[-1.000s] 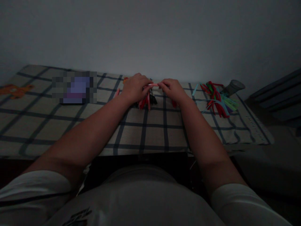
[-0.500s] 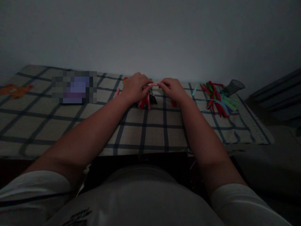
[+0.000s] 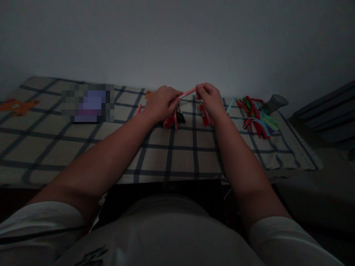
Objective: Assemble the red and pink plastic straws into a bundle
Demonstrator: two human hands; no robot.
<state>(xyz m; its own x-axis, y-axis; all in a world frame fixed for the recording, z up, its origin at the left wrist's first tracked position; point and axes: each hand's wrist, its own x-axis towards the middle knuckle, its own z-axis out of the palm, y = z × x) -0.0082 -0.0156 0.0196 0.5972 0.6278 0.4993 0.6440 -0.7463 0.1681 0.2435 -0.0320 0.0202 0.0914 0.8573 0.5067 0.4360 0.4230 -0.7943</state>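
A pink strip (image 3: pixel 189 92) is stretched between my two hands above the table. My left hand (image 3: pixel 163 101) pinches its lower left end. The raised right end is gripped between thumb and fingers of my right hand (image 3: pixel 209 96). Below my left hand lies a bunch of red and pink strips (image 3: pixel 171 121), with a black piece (image 3: pixel 181 117) beside it. A few more red pieces (image 3: pixel 205 115) lie under my right hand, which partly covers them. Whether the strip is paper or ribbon I cannot tell.
A checked cloth (image 3: pixel 155 159) covers the table. On the right is a pile of red, green and blue strips (image 3: pixel 255 118) by a dark, clear-looking cup (image 3: pixel 277 103). To the left are a blurred-out phone-like device (image 3: pixel 90 107) and an orange shape (image 3: pixel 19 106). A wall stands behind.
My right hand has moved up and to the right, so a longer stretch of the pink strip shows between my hands. My left hand has stayed nearly still.
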